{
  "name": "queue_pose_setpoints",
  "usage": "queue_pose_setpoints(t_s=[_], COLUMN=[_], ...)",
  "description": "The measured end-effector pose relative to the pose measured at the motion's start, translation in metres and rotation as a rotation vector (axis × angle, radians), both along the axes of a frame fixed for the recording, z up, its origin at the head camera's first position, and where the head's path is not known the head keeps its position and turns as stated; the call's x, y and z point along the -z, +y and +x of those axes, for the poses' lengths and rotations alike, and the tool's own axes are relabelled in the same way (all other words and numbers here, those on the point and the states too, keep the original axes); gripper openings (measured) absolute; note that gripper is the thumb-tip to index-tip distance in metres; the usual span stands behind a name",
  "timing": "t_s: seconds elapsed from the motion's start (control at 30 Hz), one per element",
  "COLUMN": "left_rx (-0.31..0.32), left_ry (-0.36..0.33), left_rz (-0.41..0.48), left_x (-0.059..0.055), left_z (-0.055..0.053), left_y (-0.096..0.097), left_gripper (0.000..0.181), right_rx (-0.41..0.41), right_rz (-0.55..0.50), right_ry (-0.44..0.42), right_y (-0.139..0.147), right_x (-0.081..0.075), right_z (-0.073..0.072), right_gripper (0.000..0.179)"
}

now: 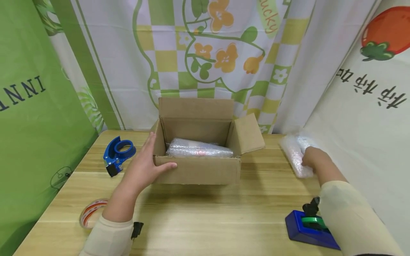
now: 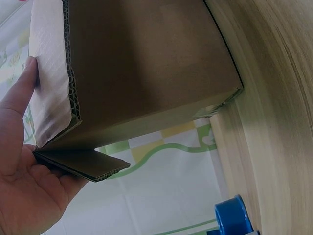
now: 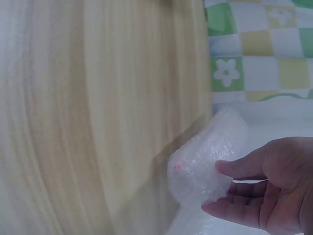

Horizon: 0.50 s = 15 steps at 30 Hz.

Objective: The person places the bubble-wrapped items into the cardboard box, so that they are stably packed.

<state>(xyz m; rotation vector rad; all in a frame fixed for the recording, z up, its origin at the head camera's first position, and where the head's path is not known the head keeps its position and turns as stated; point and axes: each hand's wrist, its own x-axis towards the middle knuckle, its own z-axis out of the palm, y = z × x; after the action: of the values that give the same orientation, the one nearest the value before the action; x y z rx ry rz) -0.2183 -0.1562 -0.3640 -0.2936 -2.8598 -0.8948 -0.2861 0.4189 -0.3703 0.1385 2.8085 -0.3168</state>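
Observation:
An open cardboard box [image 1: 196,171] stands at the middle of the table with its flaps spread. Inside it lies a bubble-wrapped bundle [image 1: 198,148]; its contents cannot be made out. My left hand [image 1: 139,170] grips the box's near left corner, thumb over the front and fingers along the left side. In the left wrist view the fingers lie around the cardboard flaps [image 2: 51,83]. Over at the right, my right hand [image 1: 316,160] pinches bubble-wrapped bundles [image 1: 293,154] at the table's edge. The right wrist view shows thumb and fingers on the clear wrap [image 3: 203,164].
A blue tape gun [image 1: 112,156] lies left of the box. Nearer, a tape roll [image 1: 84,213] is partly behind the left forearm. A blue desktop tape dispenser [image 1: 296,227] with green tape sits below the right forearm. Printed curtains [image 1: 166,60] enclose the wooden table [image 1: 205,220].

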Motion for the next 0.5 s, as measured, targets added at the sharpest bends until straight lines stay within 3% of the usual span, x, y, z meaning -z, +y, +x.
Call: queue_pose_setpoints(t_s=[0.1,0.23,0.33,0.5], left_rx=[-0.002,-0.001,-0.001,-0.001], left_ry=[0.002,0.003,0.001,-0.003], left_rz=[-0.002,-0.003,-0.002,-0.002], left_x=[0.0,-0.001,-0.002,-0.001], left_z=[0.0,0.0,0.001,0.001], left_y=[0.0,0.0,0.0,0.0], left_gripper=[0.126,0.126,0.126,0.126], right_rx=[-0.019,-0.041,-0.057,-0.078], right_rz=[0.001,0.025,0.037,0.034], right_ry=[0.04,0.103,0.174,0.326], right_y=[-0.003,-0.011,-0.02,-0.044], right_x=[-0.01,-0.027,-0.041,-0.067], right_z=[0.0,0.0,0.0,0.0], right_gripper=[0.021,0.037,0.046,0.045])
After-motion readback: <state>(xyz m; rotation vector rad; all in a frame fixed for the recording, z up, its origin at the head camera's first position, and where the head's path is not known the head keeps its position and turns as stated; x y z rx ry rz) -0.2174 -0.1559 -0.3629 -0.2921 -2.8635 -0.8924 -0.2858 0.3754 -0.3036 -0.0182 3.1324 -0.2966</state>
